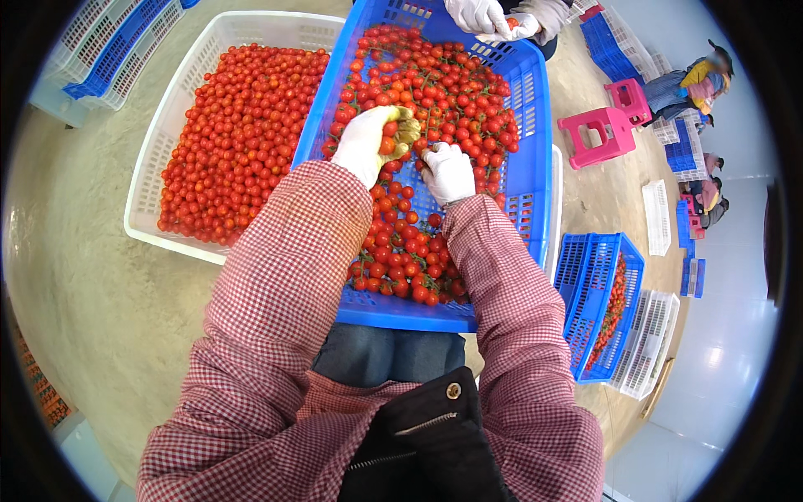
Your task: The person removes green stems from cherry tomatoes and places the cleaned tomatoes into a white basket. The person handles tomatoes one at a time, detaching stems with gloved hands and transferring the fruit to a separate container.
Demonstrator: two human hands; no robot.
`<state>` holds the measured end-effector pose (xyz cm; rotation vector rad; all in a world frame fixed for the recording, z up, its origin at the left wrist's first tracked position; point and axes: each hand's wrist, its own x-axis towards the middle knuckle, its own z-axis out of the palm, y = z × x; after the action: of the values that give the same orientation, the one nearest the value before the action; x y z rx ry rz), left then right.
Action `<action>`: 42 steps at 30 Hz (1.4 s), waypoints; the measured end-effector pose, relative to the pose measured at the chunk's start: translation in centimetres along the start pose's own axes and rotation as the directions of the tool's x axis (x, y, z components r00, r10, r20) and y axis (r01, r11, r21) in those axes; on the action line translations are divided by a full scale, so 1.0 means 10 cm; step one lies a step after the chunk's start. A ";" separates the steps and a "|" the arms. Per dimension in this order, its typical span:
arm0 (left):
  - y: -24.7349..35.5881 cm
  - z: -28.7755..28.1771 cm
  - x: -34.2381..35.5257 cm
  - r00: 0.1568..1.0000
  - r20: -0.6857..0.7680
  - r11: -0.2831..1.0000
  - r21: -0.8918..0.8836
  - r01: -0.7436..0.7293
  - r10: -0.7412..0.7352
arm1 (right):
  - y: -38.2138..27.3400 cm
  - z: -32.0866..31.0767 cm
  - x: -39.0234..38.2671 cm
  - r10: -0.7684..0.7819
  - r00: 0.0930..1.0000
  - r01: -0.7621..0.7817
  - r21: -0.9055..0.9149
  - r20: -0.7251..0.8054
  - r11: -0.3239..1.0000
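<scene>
A blue plastic crate [401,320] in front of me holds red cherry tomatoes [410,251], many on green stems. My left hand [368,144], in a white glove stained yellow-green at the fingers, is curled around a few cherry tomatoes over the crate's middle. Just to its right, my right hand [449,173] in a white glove has its fingers bent together at the tomatoes and stems. Whether a tomato or a stem is between those fingertips is hidden. Left of the blue crate stands a white crate [144,186] filled with loose cherry tomatoes.
Across the blue crate, a co-worker's white-gloved hands [493,18] hold a tomato. To the right are pink stools [598,134], another blue crate with tomatoes [631,293], and a white crate [652,343]. Stacked crates [117,50] stand far left. People sit along the far right.
</scene>
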<state>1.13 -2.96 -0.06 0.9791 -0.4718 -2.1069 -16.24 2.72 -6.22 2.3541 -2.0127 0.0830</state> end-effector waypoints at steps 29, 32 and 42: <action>-0.06 0.00 -0.03 0.998 -0.055 0.980 0.197 0.034 -0.023 | 0.41 -0.21 -0.08 0.298 0.883 -0.298 0.923 0.363 -0.242; -0.09 0.04 -0.05 0.991 0.080 0.958 0.274 0.079 -0.105 | 0.24 -0.35 -0.07 0.290 0.937 -0.078 0.928 0.193 -0.364; -0.05 0.09 -0.12 0.956 0.261 0.971 0.228 0.076 -0.136 | 0.01 -0.60 -0.08 0.379 0.914 0.052 0.886 0.143 -0.460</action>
<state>0.71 -1.68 0.76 0.8478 -0.8184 -2.3391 -16.56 3.90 -0.32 1.4979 -2.1832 3.3880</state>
